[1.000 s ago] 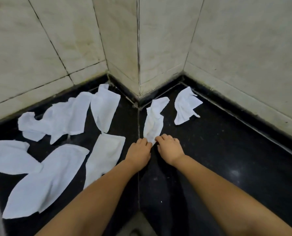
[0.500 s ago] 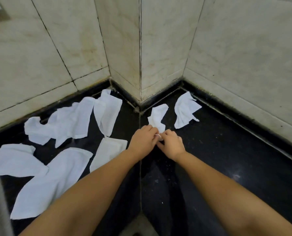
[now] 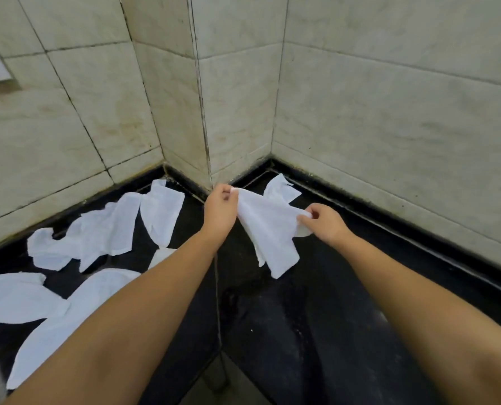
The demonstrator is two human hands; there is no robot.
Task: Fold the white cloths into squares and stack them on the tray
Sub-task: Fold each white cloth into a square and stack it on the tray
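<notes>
Cloth lifted for its first fold.
Your left hand [image 3: 218, 209] and right hand [image 3: 323, 225] pinch the cloth [image 3: 268, 226]; next, spread it flat.

Pale, cream-coloured marble-look wall tiles [image 3: 389, 97] with dark, grimy grout lines wrap around a jutting wall corner [image 3: 198, 112] and meet a glossy black stone surface [image 3: 301, 331], which has a thin seam running toward the viewer and faint dusty smudges.
</notes>
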